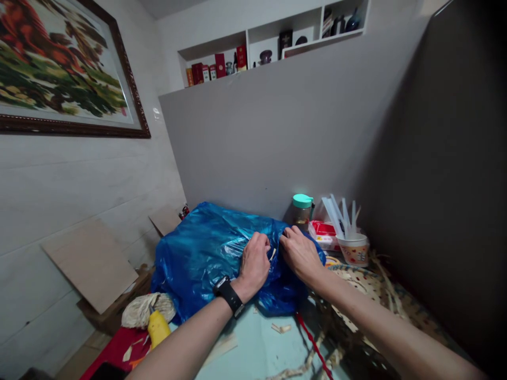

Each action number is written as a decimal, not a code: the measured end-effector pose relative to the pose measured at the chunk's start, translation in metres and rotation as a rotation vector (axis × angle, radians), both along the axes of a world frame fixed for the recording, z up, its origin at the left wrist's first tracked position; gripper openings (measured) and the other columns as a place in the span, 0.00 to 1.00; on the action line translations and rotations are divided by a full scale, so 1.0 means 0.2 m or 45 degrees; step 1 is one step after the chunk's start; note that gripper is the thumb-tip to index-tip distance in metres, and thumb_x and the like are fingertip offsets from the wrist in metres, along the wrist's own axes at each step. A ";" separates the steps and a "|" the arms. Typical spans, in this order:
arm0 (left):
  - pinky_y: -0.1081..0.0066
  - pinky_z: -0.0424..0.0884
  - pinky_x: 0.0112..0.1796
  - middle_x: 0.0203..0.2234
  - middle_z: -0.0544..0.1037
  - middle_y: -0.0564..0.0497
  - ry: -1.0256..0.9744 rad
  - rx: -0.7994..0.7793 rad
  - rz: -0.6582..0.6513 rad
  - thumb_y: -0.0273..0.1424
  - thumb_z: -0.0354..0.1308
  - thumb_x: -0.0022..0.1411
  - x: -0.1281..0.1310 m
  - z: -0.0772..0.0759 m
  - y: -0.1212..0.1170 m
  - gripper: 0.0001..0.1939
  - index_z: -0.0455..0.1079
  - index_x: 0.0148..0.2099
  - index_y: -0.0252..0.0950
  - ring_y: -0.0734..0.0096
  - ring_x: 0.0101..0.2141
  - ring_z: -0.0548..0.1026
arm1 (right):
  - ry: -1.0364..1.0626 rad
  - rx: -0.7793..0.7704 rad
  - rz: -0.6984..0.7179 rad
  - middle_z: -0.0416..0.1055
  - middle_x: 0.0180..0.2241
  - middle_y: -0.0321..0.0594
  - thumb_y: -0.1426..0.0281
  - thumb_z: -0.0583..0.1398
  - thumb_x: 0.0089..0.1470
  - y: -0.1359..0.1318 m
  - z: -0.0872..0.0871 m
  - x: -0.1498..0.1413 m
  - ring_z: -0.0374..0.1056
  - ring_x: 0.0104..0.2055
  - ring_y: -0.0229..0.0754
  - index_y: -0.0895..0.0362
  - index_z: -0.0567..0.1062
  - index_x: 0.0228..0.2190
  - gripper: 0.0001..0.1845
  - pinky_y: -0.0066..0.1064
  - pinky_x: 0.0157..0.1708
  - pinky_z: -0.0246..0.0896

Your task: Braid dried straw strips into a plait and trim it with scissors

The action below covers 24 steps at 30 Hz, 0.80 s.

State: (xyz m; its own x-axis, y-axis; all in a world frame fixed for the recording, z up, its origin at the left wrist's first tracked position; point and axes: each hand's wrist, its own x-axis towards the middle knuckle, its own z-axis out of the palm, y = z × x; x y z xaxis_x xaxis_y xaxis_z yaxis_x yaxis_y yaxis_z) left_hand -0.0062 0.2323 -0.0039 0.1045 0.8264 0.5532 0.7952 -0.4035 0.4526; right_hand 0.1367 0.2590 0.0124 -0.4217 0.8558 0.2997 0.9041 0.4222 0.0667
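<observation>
From where I stand, the big blue plastic bag [198, 248] slumps across the pale worktop [261, 345], and both hands work at its right part. The left hand [254, 262], a black watch [228, 295] on its wrist, has its fingers curled closed on the plastic; the right hand [300, 250] pinches a fold just beside it, though the fingertips are partly hidden, as far as I can tell. A teal-lidded jar [302, 212] stands behind the right hand, and a paper cup [354, 249] of pale strips sits farther right.
</observation>
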 end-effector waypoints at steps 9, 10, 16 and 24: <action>0.68 0.65 0.37 0.32 0.69 0.50 -0.027 0.023 -0.020 0.19 0.45 0.64 -0.01 -0.02 0.00 0.11 0.61 0.32 0.38 0.67 0.35 0.68 | 0.022 -0.107 -0.129 0.71 0.47 0.43 0.65 0.59 0.61 0.00 0.00 0.01 0.70 0.45 0.44 0.59 0.72 0.46 0.14 0.41 0.43 0.69; 0.68 0.65 0.37 0.32 0.69 0.50 -0.028 0.025 -0.020 0.19 0.45 0.64 -0.01 -0.02 0.00 0.11 0.62 0.32 0.38 0.67 0.34 0.68 | 0.039 -0.122 -0.157 0.71 0.46 0.43 0.65 0.58 0.61 0.00 0.00 0.01 0.70 0.44 0.43 0.59 0.72 0.47 0.14 0.40 0.42 0.69; 0.68 0.65 0.37 0.31 0.68 0.50 -0.027 0.040 -0.013 0.19 0.45 0.64 -0.01 -0.04 0.00 0.11 0.62 0.33 0.38 0.67 0.34 0.67 | 0.063 -0.230 -0.224 0.72 0.45 0.43 0.64 0.58 0.62 0.00 0.00 0.03 0.71 0.42 0.43 0.59 0.71 0.48 0.16 0.40 0.41 0.70; 0.69 0.63 0.35 0.31 0.68 0.50 -0.018 0.081 -0.018 0.17 0.46 0.62 -0.02 -0.12 0.04 0.11 0.62 0.33 0.38 0.68 0.33 0.67 | 0.070 -0.400 -0.175 0.71 0.47 0.43 0.64 0.59 0.61 0.01 -0.01 0.06 0.70 0.44 0.43 0.58 0.72 0.47 0.15 0.42 0.43 0.69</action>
